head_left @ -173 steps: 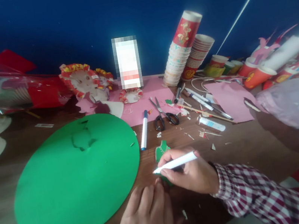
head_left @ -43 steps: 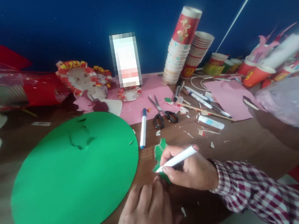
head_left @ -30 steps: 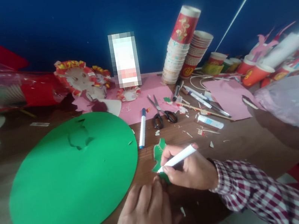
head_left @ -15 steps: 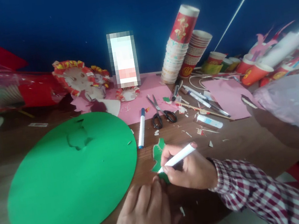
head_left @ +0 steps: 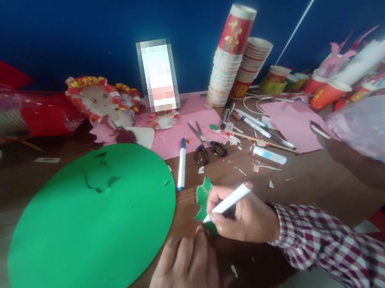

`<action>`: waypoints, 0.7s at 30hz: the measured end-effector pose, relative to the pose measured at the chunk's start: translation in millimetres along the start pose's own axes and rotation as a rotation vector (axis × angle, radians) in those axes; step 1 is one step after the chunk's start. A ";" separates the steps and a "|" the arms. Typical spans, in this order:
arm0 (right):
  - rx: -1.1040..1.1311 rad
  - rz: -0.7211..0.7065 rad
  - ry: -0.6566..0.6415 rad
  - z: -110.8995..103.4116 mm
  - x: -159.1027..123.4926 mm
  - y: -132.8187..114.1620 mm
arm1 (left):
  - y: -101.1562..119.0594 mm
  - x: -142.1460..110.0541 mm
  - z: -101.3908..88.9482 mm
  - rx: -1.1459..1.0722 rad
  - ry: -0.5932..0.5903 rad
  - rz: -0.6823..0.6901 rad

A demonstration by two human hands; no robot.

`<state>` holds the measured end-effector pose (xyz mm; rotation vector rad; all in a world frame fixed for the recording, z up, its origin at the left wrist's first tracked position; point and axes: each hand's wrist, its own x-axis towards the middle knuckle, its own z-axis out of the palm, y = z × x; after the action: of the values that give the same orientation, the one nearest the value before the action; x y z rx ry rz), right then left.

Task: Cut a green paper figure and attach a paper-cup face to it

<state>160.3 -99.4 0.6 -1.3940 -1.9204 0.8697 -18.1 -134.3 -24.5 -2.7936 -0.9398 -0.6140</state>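
My right hand [head_left: 246, 216] is closed round a white marker [head_left: 229, 201] in a writing grip. The marker's tip touches the lower left edge of a small green paper cutout [head_left: 205, 195], which lies on the wooden table and has a pale line along part of its edge. My right hand covers some of the cutout. Close below, my left hand [head_left: 182, 274] lies on the table with its fingers together and bent. Its fingertips press at the cutout's near edge; the thumb is mostly hidden.
A large green paper oval [head_left: 94, 237] lies left. Beyond my hands are a blue-capped marker [head_left: 181, 164], black-handled scissors [head_left: 208, 145], a glue tube [head_left: 269, 155] and paper scraps. Stacked paper cups [head_left: 231, 55] stand behind; a translucent plastic bag [head_left: 377, 134] is at right.
Since the oldest frame, the marker's tip has shifted slightly right and onto the cutout's edge. Both hands keep nearly the same pose. The whole view has drifted a little.
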 end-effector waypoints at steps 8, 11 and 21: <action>0.023 0.029 0.011 -0.7 0.4 0.1 | -1.1 -0.1 2.0 -0.005 0.000 0.011; 0.003 0.025 -0.006 -0.4 0.7 -0.4 | -0.4 0.1 1.3 -0.010 -0.004 0.006; 0.032 0.041 -0.005 -0.6 -0.3 -0.4 | -0.6 0.5 0.7 -0.013 0.004 -0.001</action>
<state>160.6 -99.7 1.3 -1.4179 -1.8799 0.9196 -17.9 -133.4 -24.9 -2.8025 -0.9396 -0.6277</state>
